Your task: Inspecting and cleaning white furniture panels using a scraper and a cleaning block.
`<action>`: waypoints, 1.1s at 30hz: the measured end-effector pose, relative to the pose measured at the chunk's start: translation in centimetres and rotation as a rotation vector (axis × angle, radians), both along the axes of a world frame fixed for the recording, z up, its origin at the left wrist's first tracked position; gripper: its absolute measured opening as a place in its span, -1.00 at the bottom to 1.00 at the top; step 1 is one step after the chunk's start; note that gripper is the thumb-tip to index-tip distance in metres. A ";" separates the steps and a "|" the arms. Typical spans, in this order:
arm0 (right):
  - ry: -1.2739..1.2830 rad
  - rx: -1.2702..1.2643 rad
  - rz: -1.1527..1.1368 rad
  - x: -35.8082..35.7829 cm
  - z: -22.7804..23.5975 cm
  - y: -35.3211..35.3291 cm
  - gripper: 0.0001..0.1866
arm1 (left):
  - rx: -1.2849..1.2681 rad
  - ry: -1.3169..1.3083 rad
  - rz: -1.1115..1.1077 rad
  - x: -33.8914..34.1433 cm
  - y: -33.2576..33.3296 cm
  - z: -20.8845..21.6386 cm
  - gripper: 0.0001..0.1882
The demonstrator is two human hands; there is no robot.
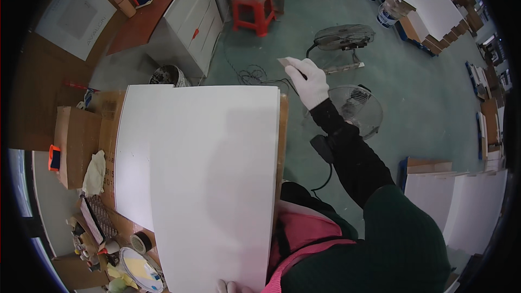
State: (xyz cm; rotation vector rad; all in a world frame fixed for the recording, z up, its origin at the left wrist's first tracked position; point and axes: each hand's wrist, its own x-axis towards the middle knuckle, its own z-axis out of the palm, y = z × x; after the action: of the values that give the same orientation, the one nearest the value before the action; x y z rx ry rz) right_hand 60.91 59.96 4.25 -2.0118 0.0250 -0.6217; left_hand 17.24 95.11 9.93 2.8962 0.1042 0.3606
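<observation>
A large white panel (217, 168) lies flat in front of me, over another white panel (133, 157) that shows along its left side. My right hand (307, 82), in a white glove, is raised past the far right corner of the upper panel, apart from it. Its fingers and thumb pinch a small, thin, greyish flat piece (283, 62), whose exact kind I cannot make out. At the lower edge of the view, the gloved fingertips of my left hand (232, 286) rest on the near end of the panel; the remainder of that hand is out of view.
Left of the panels are a cardboard box (78, 146), a white cloth (94, 173), a tape roll (141, 242) and a round lid (142, 271). Beyond stand a bucket (169, 76) and a red stool (253, 15). Fans (355, 109) and cables stand to the right.
</observation>
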 end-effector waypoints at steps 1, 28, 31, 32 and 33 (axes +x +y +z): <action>0.004 -0.028 0.068 -0.5 0.3 0.1 -0.73 | -0.001 0.026 0.019 -0.4 0.2 -0.4 -0.70; 0.049 0.281 0.180 -2.1 -0.4 2.2 -0.77 | -0.123 0.021 0.082 -2.8 -0.4 -1.4 -0.67; 0.131 0.463 0.036 -1.8 -0.9 1.4 -0.74 | -0.093 0.033 0.077 -2.1 -0.7 -1.2 -0.67; 0.132 0.507 0.091 -2.1 -0.7 1.1 -0.73 | -0.093 0.033 0.081 -2.0 -0.7 -1.2 -0.67; 0.135 0.548 0.144 -2.6 -0.4 1.1 -0.71 | -0.098 0.026 0.071 -2.1 -0.7 -1.3 -0.67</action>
State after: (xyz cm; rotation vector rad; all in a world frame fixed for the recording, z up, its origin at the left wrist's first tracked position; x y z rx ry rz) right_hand 58.33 61.04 3.82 -1.5034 0.1178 -0.3381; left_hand 15.16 94.45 8.66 2.8055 0.2225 0.3212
